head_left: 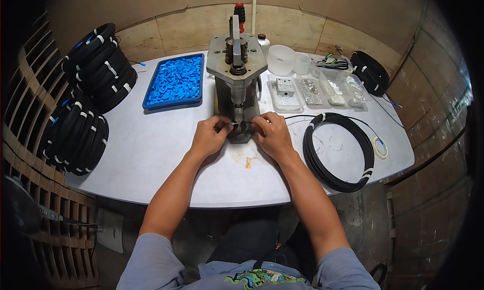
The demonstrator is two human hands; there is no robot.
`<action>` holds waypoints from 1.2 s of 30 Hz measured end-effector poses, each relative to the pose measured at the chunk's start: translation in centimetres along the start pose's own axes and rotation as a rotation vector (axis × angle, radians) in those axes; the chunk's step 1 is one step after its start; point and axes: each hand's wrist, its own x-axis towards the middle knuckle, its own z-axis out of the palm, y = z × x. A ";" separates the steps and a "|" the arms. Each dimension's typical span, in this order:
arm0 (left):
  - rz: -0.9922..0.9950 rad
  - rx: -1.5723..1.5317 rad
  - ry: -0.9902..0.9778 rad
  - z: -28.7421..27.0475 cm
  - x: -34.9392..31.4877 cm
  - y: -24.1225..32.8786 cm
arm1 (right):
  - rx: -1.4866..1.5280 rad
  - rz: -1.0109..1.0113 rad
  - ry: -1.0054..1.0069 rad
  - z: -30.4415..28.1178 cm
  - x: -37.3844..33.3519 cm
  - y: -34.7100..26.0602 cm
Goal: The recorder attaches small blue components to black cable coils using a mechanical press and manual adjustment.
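A metal bench press (237,70) stands upright in front of me, its ram pointing down at a small die near the base. My left hand (209,136) is at the die's left side, thumb and fingers pinched around something too small to make out. On the other side, my right hand (273,133) pinches a thin black cable (297,116) close to the die. That cable runs right to a black cable coil (310,154) bound with white tape, lying on the table. Both sets of fingertips partly hide the die.
Left are a tray (146,106) of small blue parts and stacked black coils (103,70). To the right stand clear boxes of small metal parts (309,91), a metal block (285,87), plastic tubs (281,59), a white bottle (262,42) and a tape roll (385,152).
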 end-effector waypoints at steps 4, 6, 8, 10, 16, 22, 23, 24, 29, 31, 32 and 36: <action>-0.016 -0.009 0.004 0.0 0.0 0.2 | -0.001 0.005 -0.001 -0.1 0.1 -0.2; -0.023 -0.013 -0.005 0.0 0.0 0.2 | -0.005 0.004 -0.004 -0.1 0.1 -0.2; -0.023 -0.009 -0.008 0.0 0.0 0.3 | -0.010 0.005 -0.006 -0.1 0.0 -0.2; -0.023 -0.004 -0.011 0.0 0.0 0.3 | -0.023 0.000 -0.004 -0.1 0.0 -0.1; -0.001 -0.016 0.008 0.1 0.0 0.1 | -0.024 -0.009 0.002 0.0 0.0 -0.1; -0.001 -0.032 0.006 0.1 0.0 0.0 | -0.017 -0.008 0.003 -0.1 0.0 -0.2; -0.001 -0.028 0.004 0.2 0.1 -0.2 | -0.017 -0.008 0.005 -0.1 0.0 -0.2; 0.000 -0.024 0.001 0.2 0.1 -0.2 | -0.016 -0.008 0.004 -0.2 0.0 -0.2; -0.012 -0.022 -0.002 0.2 0.0 -0.2 | -0.024 -0.009 0.005 0.1 -0.1 0.0; -0.022 -0.016 -0.006 0.2 0.1 -0.2 | -0.031 -0.020 0.015 0.2 -0.1 0.0; -0.008 -0.013 -0.001 0.2 0.1 -0.3 | -0.030 -0.020 0.016 0.2 0.0 0.0; -0.023 -0.012 -0.007 0.2 0.0 -0.2 | -0.029 -0.012 -0.002 0.2 -0.2 0.1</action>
